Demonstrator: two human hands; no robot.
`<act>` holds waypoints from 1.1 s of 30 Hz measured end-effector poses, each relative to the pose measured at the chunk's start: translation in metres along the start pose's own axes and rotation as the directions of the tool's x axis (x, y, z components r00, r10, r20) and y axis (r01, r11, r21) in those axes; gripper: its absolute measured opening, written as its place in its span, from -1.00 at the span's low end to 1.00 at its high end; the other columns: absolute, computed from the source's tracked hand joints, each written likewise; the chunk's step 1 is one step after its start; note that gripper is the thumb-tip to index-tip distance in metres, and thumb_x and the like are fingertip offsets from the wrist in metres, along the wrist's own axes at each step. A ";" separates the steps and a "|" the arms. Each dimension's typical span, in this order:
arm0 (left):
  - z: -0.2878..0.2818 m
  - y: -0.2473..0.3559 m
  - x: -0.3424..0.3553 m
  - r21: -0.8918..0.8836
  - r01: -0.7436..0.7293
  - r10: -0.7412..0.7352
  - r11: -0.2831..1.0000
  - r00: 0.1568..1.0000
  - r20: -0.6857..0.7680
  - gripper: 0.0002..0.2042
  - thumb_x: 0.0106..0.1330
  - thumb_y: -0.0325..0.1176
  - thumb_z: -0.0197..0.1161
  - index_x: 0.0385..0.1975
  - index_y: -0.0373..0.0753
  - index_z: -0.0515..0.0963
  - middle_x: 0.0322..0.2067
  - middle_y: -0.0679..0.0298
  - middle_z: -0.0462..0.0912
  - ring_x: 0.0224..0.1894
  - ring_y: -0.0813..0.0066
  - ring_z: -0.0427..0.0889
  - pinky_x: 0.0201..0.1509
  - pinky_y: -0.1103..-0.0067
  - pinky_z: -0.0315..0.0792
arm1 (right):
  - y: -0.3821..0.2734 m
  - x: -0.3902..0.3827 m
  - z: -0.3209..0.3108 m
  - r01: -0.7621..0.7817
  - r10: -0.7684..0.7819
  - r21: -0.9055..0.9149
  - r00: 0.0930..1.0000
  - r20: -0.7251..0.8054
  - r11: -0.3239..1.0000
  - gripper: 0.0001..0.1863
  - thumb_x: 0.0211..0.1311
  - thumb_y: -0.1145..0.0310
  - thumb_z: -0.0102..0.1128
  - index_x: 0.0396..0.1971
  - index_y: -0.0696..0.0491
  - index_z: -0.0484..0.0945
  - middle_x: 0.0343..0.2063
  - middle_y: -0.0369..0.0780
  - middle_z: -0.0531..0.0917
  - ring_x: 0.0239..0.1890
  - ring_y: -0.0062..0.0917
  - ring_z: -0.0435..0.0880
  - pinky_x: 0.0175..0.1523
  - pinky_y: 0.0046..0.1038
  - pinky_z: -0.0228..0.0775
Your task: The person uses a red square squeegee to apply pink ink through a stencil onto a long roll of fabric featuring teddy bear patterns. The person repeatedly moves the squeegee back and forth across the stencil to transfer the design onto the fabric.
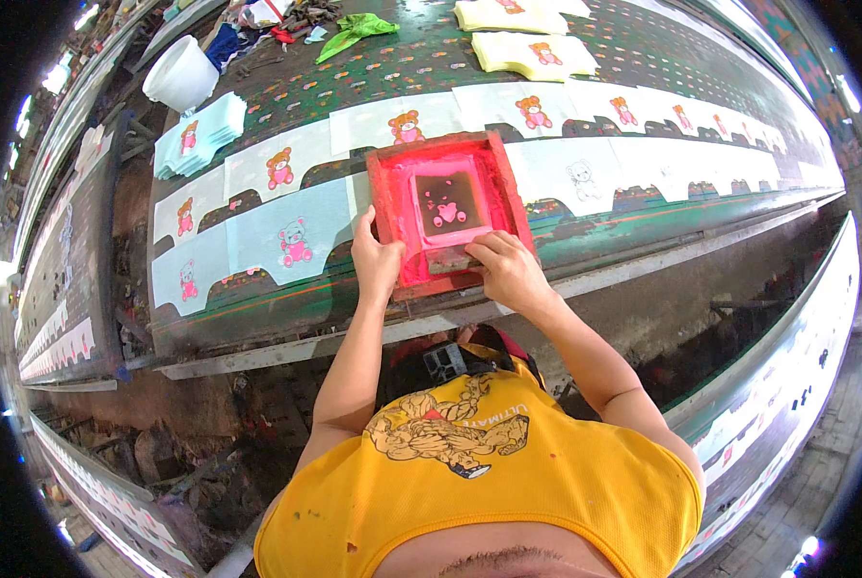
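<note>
A red wooden screen-printing frame [509, 183] lies on the near row of pale blue cloth pieces, with pink ink smeared inside. Small pink shapes and a heart show in its dark mesh window [438, 183]. My left hand [378, 258] grips the frame's left side near its front corner. At the front inside edge, my right hand [508, 270] is closed on a flat squeegee [450, 259]. Left of the frame, a cloth piece [262, 252] carries a bear outline with pink parts; to the right, another piece [585, 181] shows only a thin outline.
Behind runs a row of cloth with brown-and-pink bears [404, 126]. A blue cloth stack [199, 137], a white bucket [180, 75] and a green rag [356, 35] are at back left, yellow stacks [535, 56] at the back. A rail [585, 286] edges the green table.
</note>
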State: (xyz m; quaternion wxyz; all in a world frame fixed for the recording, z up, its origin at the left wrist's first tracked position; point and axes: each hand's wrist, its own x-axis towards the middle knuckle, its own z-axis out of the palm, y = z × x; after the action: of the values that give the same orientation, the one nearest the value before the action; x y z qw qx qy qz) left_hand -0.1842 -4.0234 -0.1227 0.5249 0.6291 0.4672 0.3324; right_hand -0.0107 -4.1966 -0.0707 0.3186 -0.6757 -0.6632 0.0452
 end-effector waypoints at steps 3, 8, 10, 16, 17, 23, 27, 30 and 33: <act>-0.002 0.002 0.000 0.088 -0.051 0.053 0.995 0.998 -0.022 -0.27 -0.03 -0.66 0.22 0.32 -0.47 0.38 0.20 -0.09 0.59 0.22 0.21 0.61 0.31 0.46 0.42 | -0.003 -0.001 -0.018 -0.075 0.061 0.168 0.994 0.090 0.983 -0.67 0.00 0.45 0.45 -0.19 0.21 0.68 -0.16 -0.04 0.72 -0.05 -0.12 0.68 0.10 -0.18 0.55; -0.002 0.007 -0.002 -0.018 -0.023 0.023 1.000 0.999 -0.029 -0.28 -0.04 -0.69 0.20 0.31 -0.48 0.39 0.14 -0.04 0.62 0.16 0.28 0.63 0.25 0.49 0.45 | 0.038 -0.010 -0.020 -0.466 0.461 0.044 0.851 -0.253 0.884 -0.62 0.29 0.23 0.34 -0.07 0.22 0.68 -0.21 0.03 0.69 -0.11 -0.06 0.68 0.02 -0.15 0.53; 0.007 0.030 -0.009 -0.070 0.020 -0.022 0.997 0.999 -0.028 -0.27 -0.04 -0.74 0.16 0.32 -0.50 0.38 0.12 -0.04 0.63 0.15 0.30 0.63 0.25 0.49 0.46 | 0.059 -0.020 -0.018 -0.595 0.618 0.178 0.777 -0.120 0.783 -0.60 0.34 0.19 0.30 -0.04 0.23 0.67 -0.22 0.03 0.68 -0.14 -0.06 0.68 0.01 -0.15 0.53; 0.072 0.054 -0.021 -0.236 -0.033 0.023 0.971 0.999 -0.048 -0.23 -0.06 -0.77 0.09 0.36 -0.51 0.34 0.11 -0.01 0.63 0.13 0.33 0.64 0.24 0.48 0.48 | 0.097 -0.041 -0.068 -0.602 0.649 0.269 0.748 -0.139 0.752 -0.56 0.33 0.18 0.31 -0.01 0.26 0.65 -0.15 0.06 0.67 -0.11 -0.07 0.69 0.01 -0.16 0.53; 0.090 0.060 -0.022 -0.177 -0.040 0.031 0.983 0.998 -0.053 -0.22 -0.06 -0.75 0.11 0.36 -0.50 0.33 0.11 -0.02 0.63 0.14 0.31 0.64 0.26 0.47 0.47 | 0.109 -0.045 -0.081 -0.586 0.636 0.268 0.754 -0.166 0.765 -0.57 0.32 0.19 0.32 -0.01 0.26 0.65 -0.15 0.05 0.67 -0.12 -0.08 0.69 0.01 -0.17 0.53; 0.211 0.072 -0.036 -0.115 -0.070 0.066 0.991 0.997 -0.037 -0.25 -0.06 -0.74 0.15 0.34 -0.50 0.38 0.13 -0.04 0.63 0.16 0.27 0.63 0.28 0.46 0.46 | 0.202 -0.086 -0.149 -0.610 0.636 0.180 0.749 -0.186 0.771 -0.57 0.26 0.23 0.37 -0.03 0.26 0.66 -0.16 0.03 0.67 -0.13 -0.09 0.70 0.02 -0.18 0.54; 0.257 0.062 -0.042 -0.132 -0.053 0.048 0.990 0.998 -0.037 -0.26 -0.04 -0.75 0.15 0.33 -0.50 0.39 0.14 -0.04 0.63 0.17 0.26 0.63 0.29 0.46 0.44 | 0.238 -0.104 -0.175 -0.616 0.640 0.184 0.757 -0.133 0.766 -0.55 0.22 0.22 0.39 -0.02 0.27 0.65 -0.13 0.05 0.67 -0.09 -0.07 0.70 0.05 -0.16 0.53; 0.267 0.069 -0.047 -0.073 0.002 -0.005 0.997 0.999 -0.032 -0.27 -0.04 -0.76 0.15 0.32 -0.52 0.39 0.18 -0.06 0.61 0.20 0.28 0.62 0.30 0.48 0.44 | 0.249 -0.109 -0.183 -0.619 0.642 0.193 0.763 -0.082 0.761 -0.54 0.22 0.22 0.39 -0.02 0.27 0.65 -0.11 0.07 0.66 -0.06 -0.05 0.69 0.07 -0.16 0.53; 0.273 0.064 -0.045 -0.013 0.003 -0.004 1.000 0.998 -0.057 -0.27 -0.04 -0.76 0.15 0.33 -0.52 0.38 0.22 -0.09 0.57 0.23 0.27 0.59 0.33 0.48 0.41 | 0.256 -0.113 -0.184 -0.624 0.645 0.214 0.763 -0.040 0.752 -0.53 0.22 0.22 0.38 0.00 0.26 0.65 -0.10 0.08 0.66 -0.04 -0.04 0.68 0.09 -0.15 0.52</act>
State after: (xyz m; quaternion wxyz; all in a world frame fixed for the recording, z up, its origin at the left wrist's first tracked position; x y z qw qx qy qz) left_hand 0.0632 -4.1621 -0.1194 0.5162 0.6151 0.4808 0.3523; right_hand 0.2875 -4.3487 -0.0911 0.3828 -0.8289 -0.3683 0.1752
